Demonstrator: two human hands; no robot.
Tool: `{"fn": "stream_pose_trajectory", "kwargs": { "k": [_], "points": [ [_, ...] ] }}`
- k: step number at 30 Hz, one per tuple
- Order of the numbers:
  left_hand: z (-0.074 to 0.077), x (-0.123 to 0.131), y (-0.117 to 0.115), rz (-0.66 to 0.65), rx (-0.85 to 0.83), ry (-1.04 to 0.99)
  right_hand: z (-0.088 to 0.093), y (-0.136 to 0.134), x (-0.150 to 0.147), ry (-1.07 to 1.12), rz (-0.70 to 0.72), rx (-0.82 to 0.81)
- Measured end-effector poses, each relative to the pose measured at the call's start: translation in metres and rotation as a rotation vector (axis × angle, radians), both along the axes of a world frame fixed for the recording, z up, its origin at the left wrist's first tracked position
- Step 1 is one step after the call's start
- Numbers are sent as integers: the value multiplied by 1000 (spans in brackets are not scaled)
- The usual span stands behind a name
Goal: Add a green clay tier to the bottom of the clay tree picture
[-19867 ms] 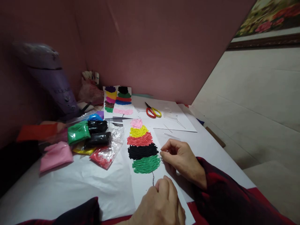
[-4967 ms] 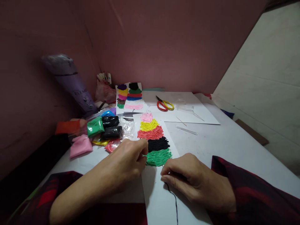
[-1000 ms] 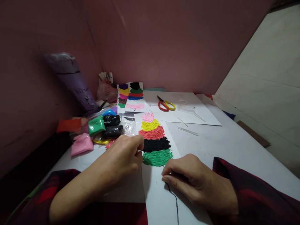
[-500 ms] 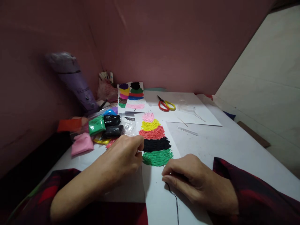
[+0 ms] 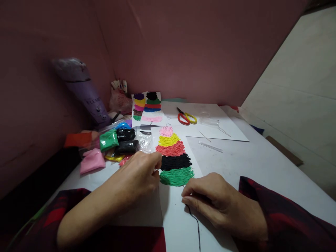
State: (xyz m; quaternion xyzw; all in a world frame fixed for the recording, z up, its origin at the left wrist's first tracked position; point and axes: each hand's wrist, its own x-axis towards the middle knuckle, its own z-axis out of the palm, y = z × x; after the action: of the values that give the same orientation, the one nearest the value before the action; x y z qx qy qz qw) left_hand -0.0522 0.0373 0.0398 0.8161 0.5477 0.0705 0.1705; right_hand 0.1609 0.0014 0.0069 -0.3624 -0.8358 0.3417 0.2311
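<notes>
A tapering picture of textured, clay-like bands in pink, yellow, red, black and green lies on a narrow white sheet (image 5: 175, 213); its green band (image 5: 176, 176) is lowest. At the picture's left edge my left hand (image 5: 141, 171) is closed, thumb and fingers together, and whatever they hold is hidden. Just below the green band, my right hand (image 5: 216, 203) pinches a thin black strand (image 5: 197, 225) between thumb and forefinger. From the fingertips the strand trails down the sheet, and a short dark bit shows above them.
Bagged clay lies at left, including a green packet (image 5: 109, 140), a black packet (image 5: 127, 147) and a pink packet (image 5: 92, 161). Behind are two banded pictures (image 5: 152, 109), scissors (image 5: 187, 117) and a clear stick (image 5: 210, 147). A purple wrapped cylinder (image 5: 86, 96) leans against the pink wall.
</notes>
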Motion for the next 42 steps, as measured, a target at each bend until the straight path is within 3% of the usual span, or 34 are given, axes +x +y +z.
{"fn": "stream_pose_trajectory", "kwargs": {
  "k": [5,12,18,28,42],
  "points": [
    [-2,-2,-2,-82,-22,-43,2,0,0,-5,8,-5],
    [-2,-4,1,-12,38,10,0,0,1,-1,9,12],
    [11,-3,-1,-45,20,-185,0,-4,2,1,78,125],
    [14,-3,0,-29,-21,-480,0,-8,4,-31,87,162],
    [3,6,-3,-61,-106,-172,-1,-8,4,-39,84,197]
  ]
}}
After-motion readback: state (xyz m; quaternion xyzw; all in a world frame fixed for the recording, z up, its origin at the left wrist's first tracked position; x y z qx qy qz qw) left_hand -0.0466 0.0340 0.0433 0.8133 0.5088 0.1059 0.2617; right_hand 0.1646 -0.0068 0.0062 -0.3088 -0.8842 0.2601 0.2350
